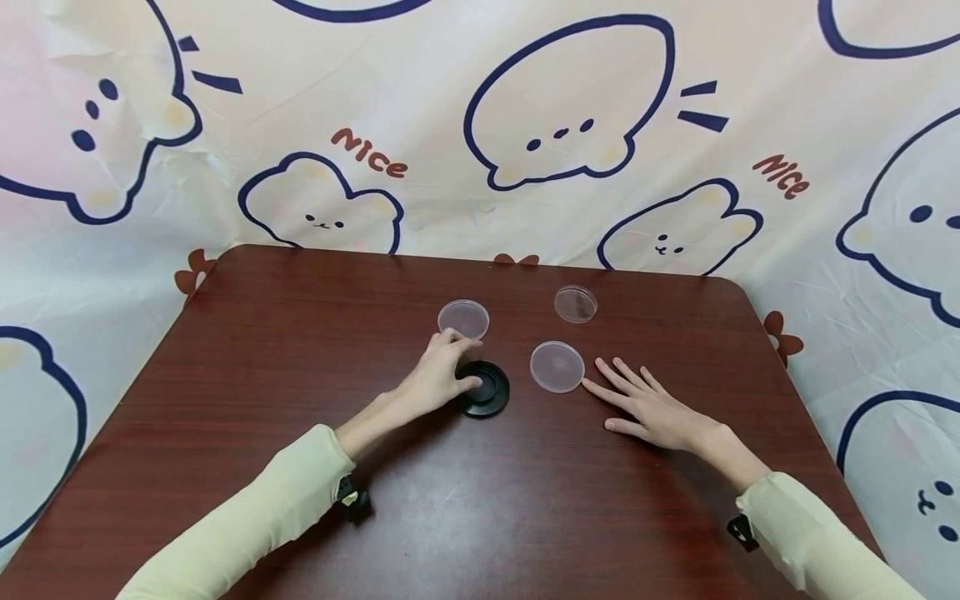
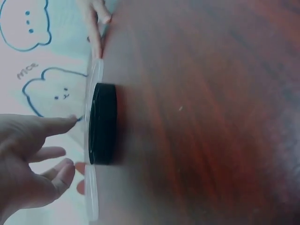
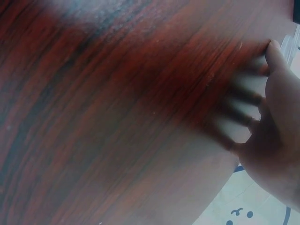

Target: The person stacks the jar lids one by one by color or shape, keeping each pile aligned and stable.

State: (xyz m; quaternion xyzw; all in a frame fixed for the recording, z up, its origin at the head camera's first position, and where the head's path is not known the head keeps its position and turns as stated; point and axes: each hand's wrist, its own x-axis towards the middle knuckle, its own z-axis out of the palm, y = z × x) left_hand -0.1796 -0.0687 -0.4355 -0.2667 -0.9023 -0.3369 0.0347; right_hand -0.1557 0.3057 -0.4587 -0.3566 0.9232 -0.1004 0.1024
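Observation:
A thick black round disc (image 1: 491, 402) with a stepped, recessed top lies flat on the table. My left hand (image 1: 435, 373) hovers over its left side, thumb and fingers loosely bent and apart; the left wrist view shows a gap between the fingertips and the black disc (image 2: 106, 124). Right of the disc lies a clear shallow round dish (image 1: 557, 367), like a petri dish. My right hand (image 1: 656, 412) rests on the table with spread fingers, the index fingertip at that dish's right edge; whether it touches is unclear. Behind the left hand's fingers is a second clear dish (image 1: 463, 317), partly covered.
A third clear dish (image 1: 575, 305) lies farther back, toward the right. The brown wood-grain table (image 1: 300, 333) ends at a patterned cloth (image 1: 435, 208) hanging behind and at both sides. Each sleeve has a small black wrist camera (image 1: 354, 500) near its cuff.

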